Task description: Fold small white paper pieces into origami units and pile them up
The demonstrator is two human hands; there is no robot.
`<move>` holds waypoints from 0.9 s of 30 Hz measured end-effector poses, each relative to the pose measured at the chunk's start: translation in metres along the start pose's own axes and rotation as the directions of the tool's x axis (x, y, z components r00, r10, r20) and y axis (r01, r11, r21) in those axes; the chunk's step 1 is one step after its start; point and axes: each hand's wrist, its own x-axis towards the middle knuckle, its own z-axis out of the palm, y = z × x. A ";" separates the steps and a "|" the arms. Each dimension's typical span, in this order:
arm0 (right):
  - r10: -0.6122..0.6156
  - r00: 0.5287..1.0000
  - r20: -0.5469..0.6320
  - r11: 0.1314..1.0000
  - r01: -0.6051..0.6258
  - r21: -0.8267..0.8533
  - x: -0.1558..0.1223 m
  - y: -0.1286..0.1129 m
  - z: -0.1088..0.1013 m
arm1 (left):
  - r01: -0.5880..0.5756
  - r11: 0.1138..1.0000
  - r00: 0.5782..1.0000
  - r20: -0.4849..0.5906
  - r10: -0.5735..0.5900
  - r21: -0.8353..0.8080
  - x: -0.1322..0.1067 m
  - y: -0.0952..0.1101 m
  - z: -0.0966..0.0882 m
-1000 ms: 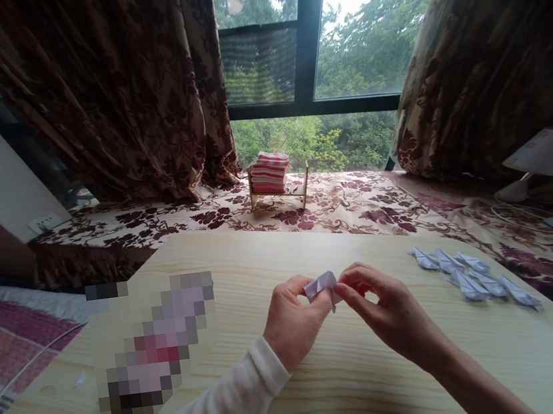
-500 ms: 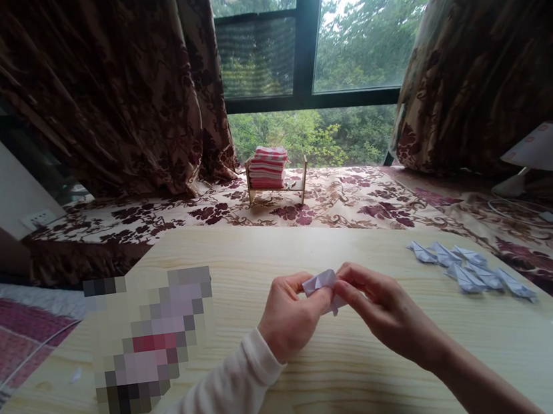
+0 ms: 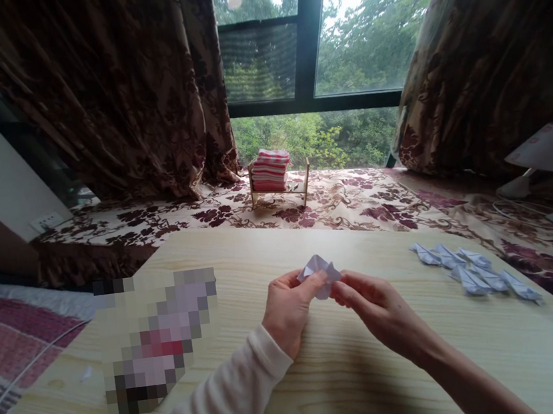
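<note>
A small piece of folded white paper (image 3: 318,266) is held up over the middle of the wooden table (image 3: 281,408). My left hand (image 3: 289,309) pinches it, thumb across its front face. The fingertips of my right hand (image 3: 372,306) are closed at its lower right edge, and part of the paper is hidden behind them. Several folded white paper pieces (image 3: 471,279) with pointed ends lie grouped on the table's right side.
A blurred-out object (image 3: 159,342) with a black cord lies at the table's left, by a white scrap (image 3: 86,374). On the window ledge stand a small rack of striped cloths (image 3: 271,171) and a lamp (image 3: 549,148). A bed (image 3: 16,346) adjoins the left edge.
The folded paper has turned between my fingers, showing a pointed top and spread flaps now. My left hand has shifted slightly upward. The view has moved a little.
</note>
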 end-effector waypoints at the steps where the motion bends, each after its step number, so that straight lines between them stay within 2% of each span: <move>1: 0.004 1.000 -0.004 1.000 -0.004 0.004 0.000 0.000 0.000 | 0.004 1.000 1.000 0.005 -0.004 0.003 0.000 0.000 0.000; 8: -0.030 0.999 -0.041 1.000 0.030 -0.003 0.001 0.002 -0.001 | -0.012 0.998 1.000 0.015 0.011 0.054 -0.001 0.000 0.000; 11: -0.061 0.993 -0.104 0.998 0.059 -0.015 0.003 -0.001 -0.004 | -0.014 0.996 1.000 0.002 0.014 0.092 -0.002 0.000 0.001; 13: -0.062 0.989 -0.133 0.998 0.064 0.007 0.004 -0.002 -0.006 | -0.021 0.991 0.999 0.040 0.016 0.133 -0.003 0.000 0.002; 16: -0.045 0.995 -0.086 0.997 0.050 0.063 0.004 -0.002 -0.008 | -0.041 0.979 0.995 0.098 0.022 0.199 -0.004 0.000 0.004; 21: -0.009 0.997 -0.077 0.994 0.017 0.105 0.003 -0.001 -0.006 | -0.048 0.979 0.998 0.042 0.041 0.197 -0.004 -0.001 0.004; 24: 0.013 0.996 -0.087 0.997 -0.007 0.072 0.001 -0.002 -0.004 | -0.055 0.980 0.998 0.008 0.054 0.192 -0.002 0.000 0.003; 27: -0.018 0.999 -0.046 1.000 0.016 -0.024 0.000 -0.001 -0.003 | -0.061 0.978 0.998 0.001 0.062 0.197 -0.001 0.002 0.001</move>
